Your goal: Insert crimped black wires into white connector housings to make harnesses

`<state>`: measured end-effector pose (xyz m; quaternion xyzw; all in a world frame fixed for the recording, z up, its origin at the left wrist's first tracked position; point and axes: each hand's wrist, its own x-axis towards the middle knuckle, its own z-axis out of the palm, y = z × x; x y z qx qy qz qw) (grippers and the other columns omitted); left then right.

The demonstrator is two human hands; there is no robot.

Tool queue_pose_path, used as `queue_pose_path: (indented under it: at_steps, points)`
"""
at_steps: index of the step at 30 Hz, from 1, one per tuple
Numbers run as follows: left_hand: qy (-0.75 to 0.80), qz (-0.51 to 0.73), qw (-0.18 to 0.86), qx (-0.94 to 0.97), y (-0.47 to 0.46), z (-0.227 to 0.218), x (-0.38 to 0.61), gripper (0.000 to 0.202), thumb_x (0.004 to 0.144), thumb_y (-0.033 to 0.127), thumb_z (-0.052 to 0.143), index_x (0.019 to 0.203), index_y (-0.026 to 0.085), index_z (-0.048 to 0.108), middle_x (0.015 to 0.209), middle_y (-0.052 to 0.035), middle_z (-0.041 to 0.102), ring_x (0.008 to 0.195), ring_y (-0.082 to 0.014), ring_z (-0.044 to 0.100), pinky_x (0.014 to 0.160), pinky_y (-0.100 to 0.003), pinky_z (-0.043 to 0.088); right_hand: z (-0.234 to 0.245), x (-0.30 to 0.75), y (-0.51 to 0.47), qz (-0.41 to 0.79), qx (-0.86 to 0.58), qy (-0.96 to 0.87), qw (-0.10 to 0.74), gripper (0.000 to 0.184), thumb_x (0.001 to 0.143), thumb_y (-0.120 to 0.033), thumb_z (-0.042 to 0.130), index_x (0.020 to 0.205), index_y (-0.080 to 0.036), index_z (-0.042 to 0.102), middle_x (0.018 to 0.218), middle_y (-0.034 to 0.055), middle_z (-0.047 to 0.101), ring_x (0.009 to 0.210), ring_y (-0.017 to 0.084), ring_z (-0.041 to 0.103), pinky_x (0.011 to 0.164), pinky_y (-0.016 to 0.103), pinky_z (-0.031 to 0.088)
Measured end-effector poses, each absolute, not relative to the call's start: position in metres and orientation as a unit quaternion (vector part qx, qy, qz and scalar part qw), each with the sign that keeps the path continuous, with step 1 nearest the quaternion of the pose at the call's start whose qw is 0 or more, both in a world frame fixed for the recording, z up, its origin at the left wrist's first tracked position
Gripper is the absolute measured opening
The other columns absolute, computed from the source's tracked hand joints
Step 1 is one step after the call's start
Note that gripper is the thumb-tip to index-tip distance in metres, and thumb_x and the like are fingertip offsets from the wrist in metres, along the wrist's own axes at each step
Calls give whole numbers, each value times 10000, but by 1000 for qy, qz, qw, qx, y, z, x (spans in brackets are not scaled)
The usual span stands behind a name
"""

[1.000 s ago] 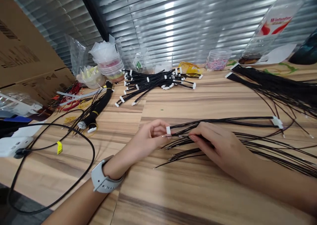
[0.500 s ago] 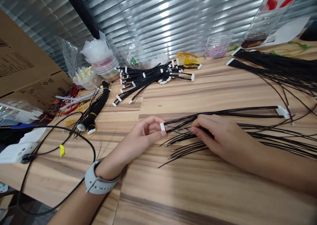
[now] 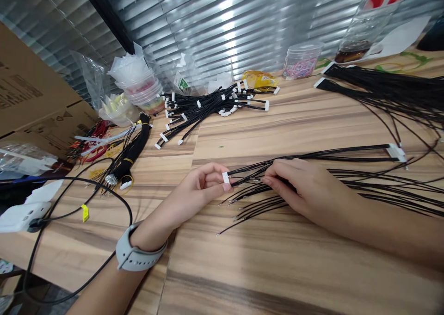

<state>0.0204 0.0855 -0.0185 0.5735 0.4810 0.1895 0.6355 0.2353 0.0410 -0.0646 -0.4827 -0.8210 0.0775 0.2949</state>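
Left hand (image 3: 199, 185) grips a white connector (image 3: 225, 177); right hand (image 3: 303, 190) pinches the black wires (image 3: 253, 184). Bundled wire harnesses (image 3: 204, 109) lie beyond, on the wooden desk (image 3: 277, 268).

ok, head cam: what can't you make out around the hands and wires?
Head view:
Black wires under the right hand: fingers hide the grip.
White connector at the left hand: fingers cover part, contacts too small.
Loose wire ends: tips too small.
Bottle at top right: label cut off by the top edge.

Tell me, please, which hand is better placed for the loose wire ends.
Probably the right hand: its fingertips pinch the black wires near the loose ends, while the left hand holds the white connector.
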Motion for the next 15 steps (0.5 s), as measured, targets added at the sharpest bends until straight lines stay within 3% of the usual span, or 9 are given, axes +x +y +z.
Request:
queue_pose_path:
  at_steps: [6, 15]
  points:
    - [479, 192, 639, 571, 87, -21, 18, 163, 723, 177, 669, 849, 164, 568, 800, 7, 630, 754, -98, 564, 704, -207, 402, -66, 234, 40, 83, -482, -820, 299, 199, 900, -213, 398, 759, -175, 533, 699, 17, 591, 639, 163, 538, 596, 279, 390]
    - [461, 186, 636, 590, 88, -23, 16, 161, 740, 181, 659, 858, 173, 550, 765, 22, 600, 731, -84, 544, 663, -188, 384, -64, 234, 39, 84, -463, -827, 309, 216, 905, -221, 396, 747, -169, 534, 690, 21, 573, 628, 148, 521, 582, 257, 371]
